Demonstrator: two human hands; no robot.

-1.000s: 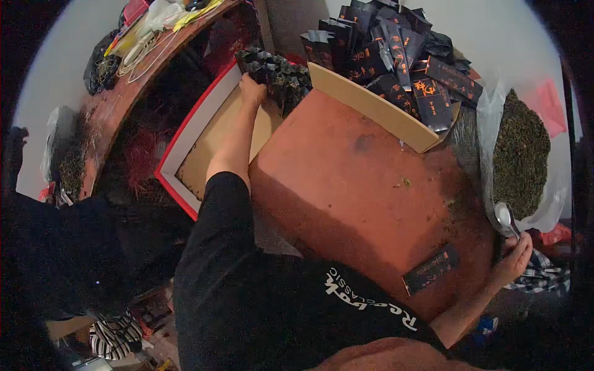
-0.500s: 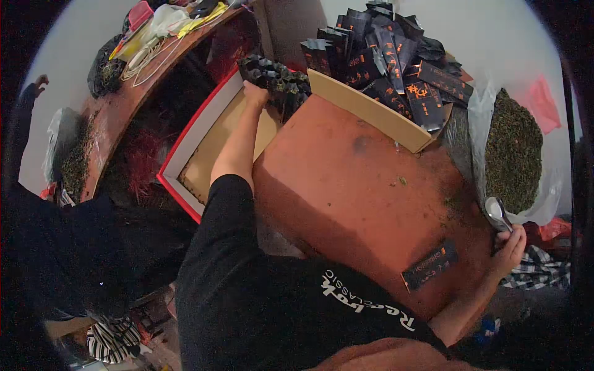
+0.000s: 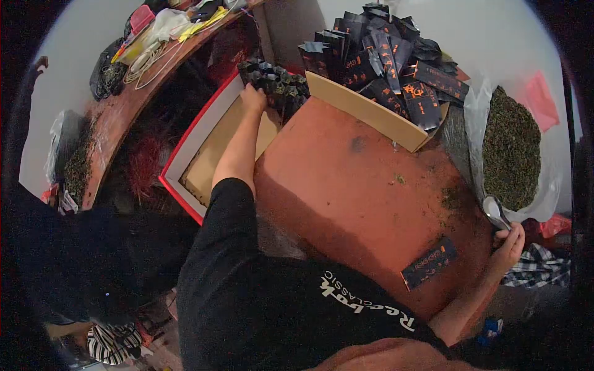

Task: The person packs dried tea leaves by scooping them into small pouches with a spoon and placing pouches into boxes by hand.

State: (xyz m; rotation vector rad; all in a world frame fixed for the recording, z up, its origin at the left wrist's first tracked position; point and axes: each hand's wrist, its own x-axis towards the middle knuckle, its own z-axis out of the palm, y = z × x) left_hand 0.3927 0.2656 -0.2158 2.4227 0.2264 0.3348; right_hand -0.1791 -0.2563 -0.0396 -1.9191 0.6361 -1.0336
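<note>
My left hand (image 3: 252, 99) reaches into the far end of a shallow red box (image 3: 178, 193) with white inner walls. It touches a cluster of black packets (image 3: 272, 80) standing upright with open tops; the fingers are mostly hidden, so their grip is unclear. At the right table edge, my right hand (image 3: 510, 242) is closed around the handle of a metal spoon (image 3: 495, 210). The spoon's bowl lies beside a clear plastic bag (image 3: 550, 195) heaped with dried green-brown leaves (image 3: 512, 148). A flat black packet (image 3: 429, 264) with orange print rests on the table near that hand.
A cardboard box (image 3: 365, 108) piled with black printed packets (image 3: 383, 59) stands at the back of the reddish table (image 3: 346, 179). Leaf crumbs lie on the tabletop. Another person in dark clothing (image 3: 111, 260) is at the left, beside a curved table (image 3: 124, 105) with cords and bags.
My left hand has shifted slightly back and left at the packets in the red box. The right hand and spoon have barely moved; the view has shifted a little.
</note>
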